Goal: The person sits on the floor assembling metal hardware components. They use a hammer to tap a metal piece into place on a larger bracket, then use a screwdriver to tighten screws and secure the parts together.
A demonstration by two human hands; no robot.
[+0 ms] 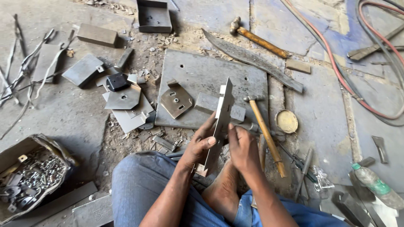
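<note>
my left hand [201, 145] and right hand [242, 148] clamp the metal lock plate [219, 122] upright on edge, hammer [263, 130] ready at three o'clock.

Both hands [223, 147] sit boxed in: a hammer [265, 130] lies just right of them, loose metal scraps [164, 143] just left, and a small steel block [219, 107] with a punched bracket [176, 101] on the base plate [202, 71] just beyond. Far half of that plate is bare, open passage. Left floor stretch [71, 113] between cut plates [126, 101] and parts box [29, 172] is open; right side blocked by round lid [287, 121], tools, bottle [376, 185].
</note>
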